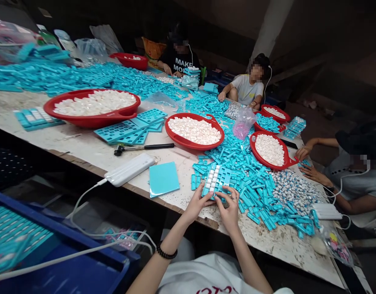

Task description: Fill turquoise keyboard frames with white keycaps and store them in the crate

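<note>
"State the grip."
"Left hand and right hand are nearly closed, fingertips on a turquoise grid panel. The left has its near-left corner; the right is at its near edge, thumb and forefinger slightly parted. Whether the right also pinches a small part, I cannot tell."

"Bearing?"
"Panel at twelve o'clock from the fingertips, over the table. Its filled rows of white pieces run toward one o'clock; its long axis is not determinable. Both hands touch it, so neither is nearer. The nearest red bowl lies at eleven o'clock, the loose turquoise parts at two, a flat turquoise plate at nine."

"Count?"
"Grid panel in hand, one. Red bowls, six visible: five with white contents, one with turquoise. Flat plate, one. Mallet, one. White power packs, two. Co-workers, three. Loose parts: too many to count."
</note>
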{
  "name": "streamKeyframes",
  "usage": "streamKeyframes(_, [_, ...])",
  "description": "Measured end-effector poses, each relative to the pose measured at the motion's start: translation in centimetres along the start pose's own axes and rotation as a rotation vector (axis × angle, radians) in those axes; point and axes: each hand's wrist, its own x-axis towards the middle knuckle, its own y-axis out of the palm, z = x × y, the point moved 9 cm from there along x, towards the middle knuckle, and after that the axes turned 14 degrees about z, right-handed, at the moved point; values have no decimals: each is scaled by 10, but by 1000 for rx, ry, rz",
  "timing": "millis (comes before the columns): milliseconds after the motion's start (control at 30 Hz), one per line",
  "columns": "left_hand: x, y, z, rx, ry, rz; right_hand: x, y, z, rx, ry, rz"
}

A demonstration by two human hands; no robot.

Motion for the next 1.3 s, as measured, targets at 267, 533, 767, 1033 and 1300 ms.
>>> streamKeyframes(267, [-1, 0, 0, -2, -6, -11, 0, 4, -4, 66, 10, -12])
streamKeyframes(533, [0, 3, -2, -29, -5, 22, 0, 3, -3, 25, 23, -37])
streamKeyframes(767, [-3, 2, 6, -70, -23, -28, -6, 0, 4, -40, -43, -67])
streamKeyframes(1033, [-2, 0, 3, -105, 20, -26, 1, 3, 26, -135, -240, 47])
streamKeyframes(1300, [-3, 7, 1, -84, 13, 42, 0, -3, 29, -240, -221, 28])
